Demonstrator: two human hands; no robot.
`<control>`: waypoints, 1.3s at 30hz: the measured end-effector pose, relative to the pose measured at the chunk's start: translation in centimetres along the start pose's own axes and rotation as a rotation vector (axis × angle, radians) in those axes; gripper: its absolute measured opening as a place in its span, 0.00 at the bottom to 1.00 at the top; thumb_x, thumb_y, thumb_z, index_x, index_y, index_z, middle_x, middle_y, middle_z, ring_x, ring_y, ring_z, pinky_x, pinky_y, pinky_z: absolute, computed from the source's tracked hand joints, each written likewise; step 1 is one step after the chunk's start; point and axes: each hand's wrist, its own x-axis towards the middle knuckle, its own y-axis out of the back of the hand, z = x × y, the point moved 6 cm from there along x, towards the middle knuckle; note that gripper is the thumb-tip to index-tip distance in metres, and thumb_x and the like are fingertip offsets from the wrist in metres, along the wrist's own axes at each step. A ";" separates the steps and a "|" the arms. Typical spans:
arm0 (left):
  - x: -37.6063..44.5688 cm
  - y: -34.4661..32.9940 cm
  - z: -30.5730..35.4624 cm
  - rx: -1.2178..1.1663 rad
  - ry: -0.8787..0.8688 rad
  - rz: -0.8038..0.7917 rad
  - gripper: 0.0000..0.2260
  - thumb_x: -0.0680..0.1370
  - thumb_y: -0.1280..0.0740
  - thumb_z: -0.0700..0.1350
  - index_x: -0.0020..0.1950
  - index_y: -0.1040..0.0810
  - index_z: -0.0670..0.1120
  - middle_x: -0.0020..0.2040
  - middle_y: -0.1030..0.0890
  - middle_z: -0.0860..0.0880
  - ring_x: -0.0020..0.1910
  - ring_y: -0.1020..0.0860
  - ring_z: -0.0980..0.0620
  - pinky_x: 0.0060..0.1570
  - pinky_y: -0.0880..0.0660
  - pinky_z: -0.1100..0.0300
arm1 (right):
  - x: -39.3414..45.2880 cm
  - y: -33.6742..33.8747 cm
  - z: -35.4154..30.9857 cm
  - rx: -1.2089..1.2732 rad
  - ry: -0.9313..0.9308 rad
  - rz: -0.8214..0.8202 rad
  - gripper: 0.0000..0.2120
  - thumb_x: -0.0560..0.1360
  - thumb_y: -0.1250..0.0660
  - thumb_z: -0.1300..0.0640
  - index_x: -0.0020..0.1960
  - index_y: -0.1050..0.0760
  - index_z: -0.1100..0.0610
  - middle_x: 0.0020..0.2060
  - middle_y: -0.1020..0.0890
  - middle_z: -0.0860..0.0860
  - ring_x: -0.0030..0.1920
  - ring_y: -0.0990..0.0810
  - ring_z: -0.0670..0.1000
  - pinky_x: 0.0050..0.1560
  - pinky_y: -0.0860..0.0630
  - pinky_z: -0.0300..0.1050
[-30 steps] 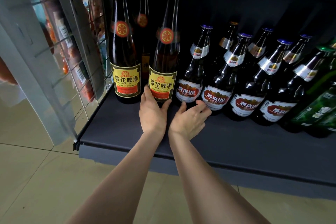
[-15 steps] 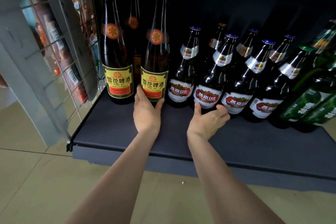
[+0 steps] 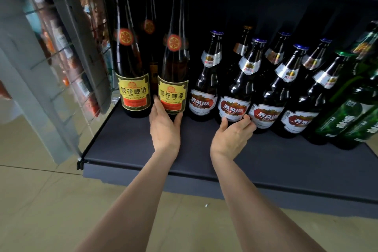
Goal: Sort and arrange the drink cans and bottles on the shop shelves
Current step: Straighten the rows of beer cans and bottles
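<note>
Left hand: grip clasps base of tall yellow-labelled dark glass bottle, likely aligning it. Right hand: grip cups red-labelled brown beer bottle, apparently fronting the row.

The dark shelf carried rows of upright bottles. At its left end stood two tall yellow-labelled bottles; the left hand cupped the base of the right-hand yellow-labelled bottle, thumb and fingers either side of its label. Right of that bottle stood a front row of red-labelled bottles; the right hand curled its grip round the foot of the second red-labelled bottle. Green bottles leaned at the shelf's right end. A wire grid panel stood left of the shelf.
</note>
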 end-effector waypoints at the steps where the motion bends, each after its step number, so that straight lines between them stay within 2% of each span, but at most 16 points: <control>1: -0.3 0.3 -0.1 -0.002 -0.012 -0.004 0.33 0.77 0.35 0.46 0.76 0.50 0.41 0.74 0.40 0.42 0.72 0.40 0.45 0.66 0.37 0.56 | 0.0 0.1 0.0 0.020 -0.001 0.006 0.24 0.75 0.32 0.58 0.66 0.35 0.66 0.62 0.32 0.62 0.61 0.30 0.61 0.58 0.30 0.54; 4: -0.8 2.6 -1.0 -0.024 -0.058 0.083 0.25 0.77 0.34 0.42 0.71 0.39 0.40 0.67 0.34 0.41 0.63 0.30 0.43 0.57 0.29 0.52 | -0.2 0.6 0.2 0.131 -0.004 0.025 0.21 0.72 0.30 0.61 0.61 0.32 0.67 0.60 0.32 0.64 0.60 0.29 0.62 0.59 0.28 0.54; 6: -0.6 5.0 -2.3 -0.055 -0.034 0.189 0.20 0.75 0.33 0.40 0.65 0.33 0.38 0.60 0.31 0.41 0.56 0.27 0.42 0.50 0.29 0.52 | -1.1 0.9 -0.3 0.194 0.060 0.024 0.20 0.71 0.29 0.62 0.59 0.31 0.67 0.58 0.30 0.62 0.56 0.27 0.61 0.56 0.26 0.53; 7: -0.3 6.0 -3.1 -0.079 0.002 0.223 0.20 0.75 0.33 0.40 0.65 0.33 0.38 0.60 0.31 0.41 0.57 0.28 0.42 0.51 0.30 0.52 | -1.7 0.7 -0.9 0.211 0.105 -0.004 0.19 0.71 0.29 0.62 0.58 0.31 0.65 0.56 0.30 0.60 0.53 0.26 0.60 0.54 0.26 0.52; 9: 0.8 7.3 -4.3 -0.129 0.111 0.205 0.27 0.74 0.31 0.42 0.69 0.38 0.41 0.66 0.35 0.42 0.65 0.33 0.43 0.59 0.33 0.54 | -3.7 -0.5 -2.6 0.229 0.184 -0.113 0.19 0.71 0.28 0.60 0.58 0.31 0.64 0.52 0.29 0.56 0.51 0.26 0.56 0.51 0.27 0.48; 11: 2.4 7.2 -4.9 -0.174 0.182 0.090 0.36 0.73 0.29 0.44 0.75 0.46 0.44 0.72 0.40 0.44 0.71 0.39 0.47 0.64 0.37 0.57 | -5.9 -2.1 -4.2 0.243 0.205 -0.200 0.21 0.70 0.28 0.59 0.59 0.31 0.64 0.53 0.28 0.57 0.53 0.27 0.56 0.53 0.27 0.48; 13: 3.8 6.7 -5.0 -0.211 0.153 -0.015 0.40 0.71 0.27 0.44 0.75 0.48 0.47 0.73 0.37 0.47 0.71 0.37 0.49 0.64 0.36 0.57 | -7.4 -3.6 -5.3 0.273 0.183 -0.227 0.24 0.70 0.26 0.58 0.60 0.31 0.64 0.54 0.28 0.58 0.54 0.26 0.57 0.55 0.26 0.50; 15: 4.6 6.4 -5.2 -0.218 0.115 -0.046 0.39 0.70 0.26 0.42 0.75 0.45 0.49 0.69 0.30 0.49 0.67 0.32 0.50 0.61 0.34 0.57 | -8.2 -4.8 -6.2 0.281 0.175 -0.238 0.25 0.69 0.26 0.58 0.61 0.31 0.65 0.55 0.28 0.59 0.55 0.26 0.58 0.55 0.26 0.53; 18: 4.9 6.5 -5.6 -0.218 0.091 -0.004 0.37 0.69 0.25 0.41 0.73 0.40 0.49 0.65 0.26 0.49 0.65 0.29 0.50 0.61 0.32 0.56 | -8.3 -5.7 -6.4 0.217 0.122 -0.216 0.26 0.69 0.26 0.55 0.61 0.31 0.63 0.56 0.28 0.59 0.55 0.26 0.59 0.53 0.25 0.57; 26: 5.0 6.6 -5.8 -0.241 0.051 0.023 0.36 0.68 0.25 0.42 0.72 0.38 0.48 0.64 0.26 0.49 0.64 0.28 0.51 0.61 0.32 0.59 | -8.3 -6.1 -6.4 0.110 0.136 -0.217 0.27 0.69 0.27 0.51 0.62 0.33 0.61 0.58 0.29 0.57 0.58 0.27 0.58 0.54 0.27 0.52; 29: 5.1 6.5 -5.8 -0.240 0.047 0.014 0.35 0.68 0.25 0.42 0.71 0.38 0.48 0.64 0.26 0.49 0.64 0.29 0.51 0.60 0.32 0.60 | -8.2 -6.2 -6.3 0.120 0.128 -0.211 0.27 0.69 0.27 0.51 0.61 0.32 0.61 0.57 0.29 0.57 0.56 0.26 0.59 0.53 0.26 0.55; 32: 4.7 6.7 -5.8 -0.212 0.036 0.044 0.36 0.68 0.24 0.42 0.71 0.39 0.47 0.64 0.26 0.49 0.64 0.28 0.50 0.62 0.30 0.56 | -8.3 -6.3 -6.3 0.136 0.128 -0.223 0.26 0.69 0.26 0.51 0.60 0.32 0.61 0.56 0.29 0.57 0.54 0.25 0.59 0.52 0.26 0.57; 34: 4.2 7.2 -5.8 -0.200 0.028 0.047 0.37 0.68 0.25 0.43 0.72 0.40 0.48 0.64 0.26 0.49 0.63 0.28 0.51 0.60 0.29 0.59 | -8.3 -6.3 -6.3 0.172 0.119 -0.234 0.26 0.69 0.26 0.51 0.59 0.32 0.61 0.55 0.29 0.56 0.54 0.25 0.58 0.52 0.26 0.57; 36: 3.3 7.7 -5.7 -0.207 0.007 0.032 0.37 0.68 0.25 0.43 0.72 0.40 0.49 0.63 0.25 0.52 0.61 0.27 0.55 0.56 0.31 0.64 | -8.4 -5.6 -6.4 0.287 0.143 -0.238 0.24 0.69 0.26 0.52 0.58 0.31 0.60 0.53 0.29 0.53 0.53 0.26 0.56 0.50 0.25 0.54; 39: 1.6 8.6 -5.5 -0.222 -0.036 0.012 0.37 0.68 0.24 0.44 0.72 0.39 0.50 0.61 0.25 0.55 0.59 0.27 0.58 0.56 0.31 0.65 | -8.8 -4.2 -7.5 0.432 0.243 -0.381 0.25 0.68 0.26 0.51 0.60 0.31 0.58 0.53 0.29 0.49 0.54 0.27 0.49 0.50 0.28 0.39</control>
